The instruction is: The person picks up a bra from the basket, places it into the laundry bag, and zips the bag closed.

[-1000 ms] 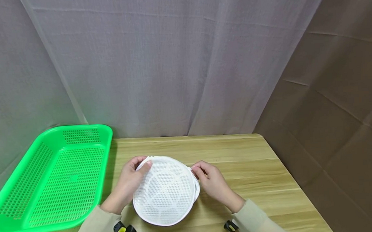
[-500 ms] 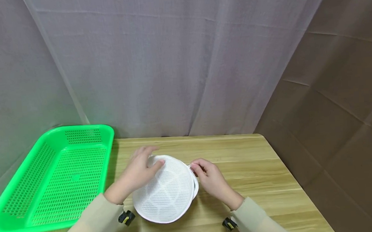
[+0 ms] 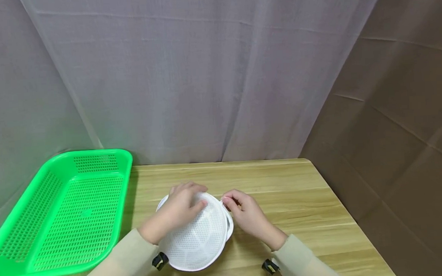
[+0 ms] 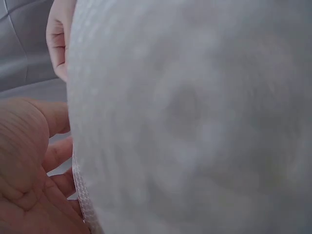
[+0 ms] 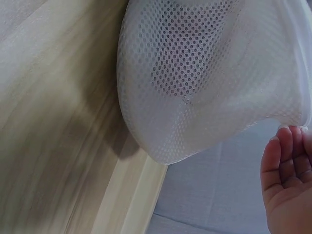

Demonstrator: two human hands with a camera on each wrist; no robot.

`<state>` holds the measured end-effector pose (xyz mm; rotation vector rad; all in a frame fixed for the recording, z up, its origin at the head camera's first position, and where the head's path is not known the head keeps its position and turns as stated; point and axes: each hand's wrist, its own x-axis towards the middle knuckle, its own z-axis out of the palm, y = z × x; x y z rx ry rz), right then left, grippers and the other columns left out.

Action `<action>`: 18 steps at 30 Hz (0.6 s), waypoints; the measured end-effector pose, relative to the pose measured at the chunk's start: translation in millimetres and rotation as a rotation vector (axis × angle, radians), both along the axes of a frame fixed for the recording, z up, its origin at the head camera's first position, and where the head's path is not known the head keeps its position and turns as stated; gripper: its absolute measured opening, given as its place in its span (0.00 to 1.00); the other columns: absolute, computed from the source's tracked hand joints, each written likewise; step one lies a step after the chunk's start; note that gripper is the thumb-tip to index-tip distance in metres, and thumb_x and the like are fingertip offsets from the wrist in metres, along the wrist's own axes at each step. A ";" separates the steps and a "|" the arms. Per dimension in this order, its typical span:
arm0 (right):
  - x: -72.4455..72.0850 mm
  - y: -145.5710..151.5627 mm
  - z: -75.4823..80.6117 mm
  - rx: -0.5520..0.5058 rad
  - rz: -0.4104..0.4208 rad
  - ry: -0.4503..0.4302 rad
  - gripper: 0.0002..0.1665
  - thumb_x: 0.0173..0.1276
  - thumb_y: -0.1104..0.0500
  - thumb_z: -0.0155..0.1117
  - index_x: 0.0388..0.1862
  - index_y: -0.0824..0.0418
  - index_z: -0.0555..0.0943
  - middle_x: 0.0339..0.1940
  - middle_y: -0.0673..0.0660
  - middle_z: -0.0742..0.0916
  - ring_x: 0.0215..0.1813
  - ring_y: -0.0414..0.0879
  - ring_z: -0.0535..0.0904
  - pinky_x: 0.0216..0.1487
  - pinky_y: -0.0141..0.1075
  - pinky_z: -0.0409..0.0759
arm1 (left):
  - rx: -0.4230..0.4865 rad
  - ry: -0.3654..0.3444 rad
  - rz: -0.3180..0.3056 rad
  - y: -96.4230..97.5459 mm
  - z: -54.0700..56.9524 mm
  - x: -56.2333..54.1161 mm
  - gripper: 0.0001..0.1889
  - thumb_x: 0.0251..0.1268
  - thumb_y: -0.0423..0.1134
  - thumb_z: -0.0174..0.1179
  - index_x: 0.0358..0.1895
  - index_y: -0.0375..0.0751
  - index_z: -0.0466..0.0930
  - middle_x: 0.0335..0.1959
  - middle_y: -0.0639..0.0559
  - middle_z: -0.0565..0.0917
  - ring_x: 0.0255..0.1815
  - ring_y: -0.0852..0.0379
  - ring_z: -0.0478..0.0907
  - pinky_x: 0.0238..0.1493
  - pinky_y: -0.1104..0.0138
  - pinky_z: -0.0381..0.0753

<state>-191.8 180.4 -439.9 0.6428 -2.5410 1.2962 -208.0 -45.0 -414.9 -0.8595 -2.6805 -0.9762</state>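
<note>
A round white mesh laundry bag (image 3: 197,243) is held over the table in the head view, its domed face upward. My right hand (image 3: 247,214) pinches its edge at the upper right, where a small zip end seems to sit; the fingers hide it. My left hand (image 3: 181,206), slightly blurred, lies over the upper left of the bag with thumb and fingers spread. In the left wrist view the mesh fills most of the picture beside the left palm (image 4: 24,165). Seen from the right wrist, the bag (image 5: 195,63) hangs hollow above the wood, fingertips at its rim.
A green perforated plastic basket (image 3: 85,213) stands on the left side of the wooden table (image 3: 284,184). Grey cloth (image 3: 186,72) hangs behind the table, and brown cloth (image 3: 402,122) covers the right side.
My left hand has let go of the bag's upper left edge and slid rightward across its top. The right hand keeps its pinch at the edge, nearly unmoved.
</note>
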 end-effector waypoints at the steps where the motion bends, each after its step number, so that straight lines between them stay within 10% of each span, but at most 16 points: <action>1: 0.1 -0.3 0.0 0.002 0.000 0.000 0.07 0.73 0.58 0.58 0.36 0.52 0.82 0.30 0.43 0.83 0.34 0.40 0.79 0.36 0.35 0.79 | -0.002 -0.003 0.002 0.4 -0.9 0.3 0.18 0.63 0.42 0.65 0.53 0.40 0.81 0.50 0.49 0.81 0.57 0.46 0.73 0.58 0.52 0.63; 18: 0.7 -4.9 -3.5 0.008 0.020 0.005 0.07 0.73 0.55 0.57 0.35 0.49 0.81 0.30 0.44 0.83 0.34 0.39 0.77 0.35 0.34 0.78 | 0.071 0.002 0.087 -3.5 -6.9 0.6 0.04 0.59 0.37 0.68 0.35 0.45 0.82 0.37 0.54 0.81 0.47 0.50 0.77 0.54 0.54 0.72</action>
